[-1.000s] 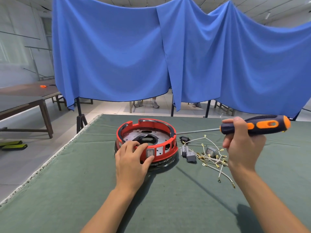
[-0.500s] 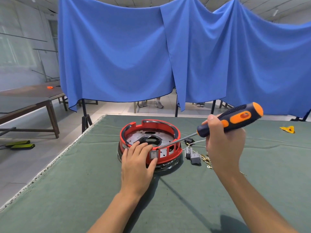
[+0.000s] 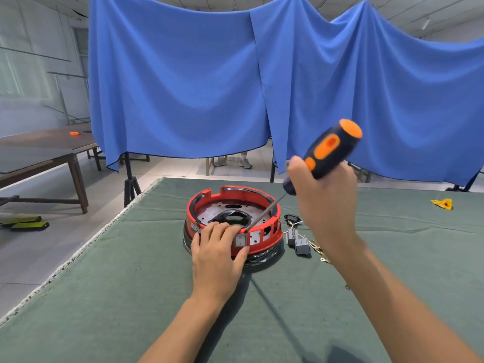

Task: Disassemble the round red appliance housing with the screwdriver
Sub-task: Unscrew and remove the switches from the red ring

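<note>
The round red housing (image 3: 264,239) lies open side up on the green table (image 3: 131,297), showing a grey metal plate and a black centre piece inside. My left hand (image 3: 218,254) grips its near rim, fingers curled over the edge and thumb on the outer wall beside a grey switch. My right hand (image 3: 323,197) holds the black and orange screwdriver (image 3: 331,150) tilted steeply, handle up and to the right. Its thin shaft slants down to the left, and the tip sits inside the housing just behind the near rim, next to my left fingers.
Small grey parts (image 3: 301,243), a black part (image 3: 292,218) and brass-tipped wires (image 3: 318,251) lie on the cloth right of the housing. A yellow scrap (image 3: 442,203) lies far right. Blue cloth (image 3: 183,87) hangs behind the table. A wooden table (image 3: 39,150) stands at the left.
My right hand has swung the screwdriver from near level to steeply tilted, bringing its tip down inside the housing's near rim. My left hand has stayed on the rim.
</note>
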`<move>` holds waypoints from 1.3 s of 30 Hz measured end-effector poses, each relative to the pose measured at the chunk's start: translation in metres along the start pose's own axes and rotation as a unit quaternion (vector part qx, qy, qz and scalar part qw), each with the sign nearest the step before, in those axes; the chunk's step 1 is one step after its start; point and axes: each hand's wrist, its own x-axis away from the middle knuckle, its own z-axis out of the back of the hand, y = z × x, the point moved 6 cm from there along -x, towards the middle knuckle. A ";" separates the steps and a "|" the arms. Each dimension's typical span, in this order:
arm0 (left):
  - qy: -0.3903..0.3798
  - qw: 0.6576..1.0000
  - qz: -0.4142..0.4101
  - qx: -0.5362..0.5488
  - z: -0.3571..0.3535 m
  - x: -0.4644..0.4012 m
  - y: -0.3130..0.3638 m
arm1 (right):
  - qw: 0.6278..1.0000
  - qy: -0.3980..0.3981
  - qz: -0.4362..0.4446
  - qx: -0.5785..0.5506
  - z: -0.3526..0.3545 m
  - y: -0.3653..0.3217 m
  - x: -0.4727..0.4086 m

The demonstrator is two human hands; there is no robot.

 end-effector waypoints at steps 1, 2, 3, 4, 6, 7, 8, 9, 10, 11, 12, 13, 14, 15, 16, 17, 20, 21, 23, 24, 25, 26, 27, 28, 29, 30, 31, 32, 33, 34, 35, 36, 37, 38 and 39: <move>-0.002 1.000 0.002 0.001 0.000 0.000 0.000 | 1.000 -0.015 -0.001 0.015 -0.007 -0.004 -0.006; -0.003 1.000 0.004 0.003 -0.001 0.000 0.000 | 0.999 -0.025 -0.002 0.030 -0.013 -0.007 -0.011; -0.003 1.000 0.005 0.007 -0.001 0.000 0.001 | 0.998 -0.033 -0.001 0.045 -0.020 -0.010 -0.016; -0.004 1.000 0.006 0.011 -0.002 0.000 0.001 | 0.997 -0.041 0.002 0.058 -0.026 -0.014 -0.021; -0.004 1.000 0.008 0.017 -0.001 0.000 0.002 | 0.994 -0.062 0.005 0.089 -0.040 -0.019 -0.030; -0.002 1.000 0.008 0.018 -0.001 -0.001 0.002 | 0.992 -0.073 0.004 0.107 -0.048 -0.020 -0.035; -0.001 1.000 0.008 0.018 -0.001 -0.001 0.001 | 0.989 -0.082 0.001 0.126 -0.056 -0.020 -0.040; 0.000 1.000 0.007 0.018 -0.001 -0.001 0.001 | 0.986 -0.090 -0.003 0.142 -0.063 -0.020 -0.045; -0.001 1.000 0.007 0.019 -0.001 -0.001 0.001 | 0.983 -0.097 -0.006 0.156 -0.070 -0.020 -0.049; -0.001 1.000 0.006 0.020 -0.001 -0.001 0.001 | 0.980 -0.104 -0.009 0.169 -0.077 -0.019 -0.052; -0.002 1.000 0.005 0.021 -0.001 0.000 0.001 | 0.977 -0.111 -0.012 0.181 -0.083 -0.019 -0.055; -0.003 1.000 0.005 0.022 -0.001 0.000 0.001 | 0.975 -0.117 -0.012 0.191 -0.090 -0.019 -0.058; -0.004 1.000 0.006 0.021 -0.001 0.000 0.001 | 0.972 -0.123 -0.010 0.199 -0.098 -0.019 -0.061; -0.005 1.000 0.009 0.019 -0.001 -0.001 0.001 | 0.969 -0.130 -0.005 0.210 -0.105 -0.019 -0.063; -0.004 1.000 0.011 0.015 -0.001 -0.001 0.001 | 0.965 -0.139 0.003 0.221 -0.113 -0.019 -0.064; -0.002 1.000 0.014 0.015 -0.001 -0.001 0.001 | 0.961 -0.149 0.011 0.233 -0.121 -0.018 -0.065; 0.013 0.999 0.008 0.029 0.001 0.000 0.001 | 0.951 -0.167 0.021 0.260 -0.142 -0.014 -0.071; 0.022 0.999 -0.002 0.026 0.002 0.000 0.001 | 0.949 -0.168 0.019 0.265 -0.148 -0.013 -0.074; 0.032 0.999 -0.016 0.020 0.003 0.000 0.000 | 0.944 -0.177 0.003 0.278 -0.156 -0.002 -0.076; 0.020 0.999 -0.017 0.021 0.002 0.000 -0.001 | 0.938 -0.192 -0.011 0.287 -0.159 0.008 -0.071; -0.005 1.000 -0.018 0.015 -0.001 0.002 -0.002 | 0.930 -0.214 -0.023 0.298 -0.160 0.022 -0.060; -0.036 0.999 -0.026 -0.009 -0.005 0.004 -0.003 | 0.919 -0.236 -0.030 0.314 -0.160 0.036 -0.046; -0.069 0.996 -0.041 -0.034 -0.011 0.005 -0.002 | 0.910 -0.248 -0.031 0.329 -0.156 0.050 -0.034; -0.086 0.994 -0.052 -0.046 -0.013 0.005 -0.002 | 0.909 -0.248 -0.031 0.334 -0.149 0.059 -0.027; -0.089 0.994 -0.052 -0.037 -0.013 0.003 -0.002 | 0.915 -0.237 -0.028 0.326 -0.141 0.060 -0.028; -0.086 0.995 -0.044 -0.011 -0.011 0.000 -0.004 | 0.926 -0.217 -0.023 0.309 -0.134 0.056 -0.035; -0.090 0.995 -0.038 0.013 -0.011 -0.003 -0.006 | 0.938 -0.199 -0.021 0.283 -0.125 0.049 -0.043; -0.095 0.994 -0.038 0.023 -0.011 -0.003 -0.007 | 0.951 -0.184 -0.020 0.249 -0.115 0.039 -0.049; -0.093 0.995 -0.038 0.025 -0.011 -0.003 -0.009 | 0.963 -0.167 -0.014 0.211 -0.105 0.028 -0.054; -0.086 0.995 -0.035 0.024 -0.010 -0.002 -0.011 | 0.973 -0.147 -0.002 0.180 -0.095 0.019 -0.057; -0.080 0.996 -0.032 0.023 -0.010 -0.001 -0.012 | 0.979 -0.122 0.012 0.165 -0.086 0.011 -0.059; -0.073 0.997 -0.030 0.025 -0.009 -0.001 -0.010 | 0.982 -0.098 0.022 0.158 -0.077 0.004 -0.059; -0.065 0.997 -0.031 0.028 -0.008 0.000 -0.008 | 0.986 -0.078 0.030 0.147 -0.069 -0.003 -0.058; -0.047 0.998 -0.036 0.029 -0.006 0.000 -0.006 | 0.988 -0.064 0.041 0.131 -0.063 -0.009 -0.057; -0.032 0.998 -0.040 0.024 -0.004 0.001 -0.004 | 0.990 -0.054 0.056 0.115 -0.059 -0.015 -0.055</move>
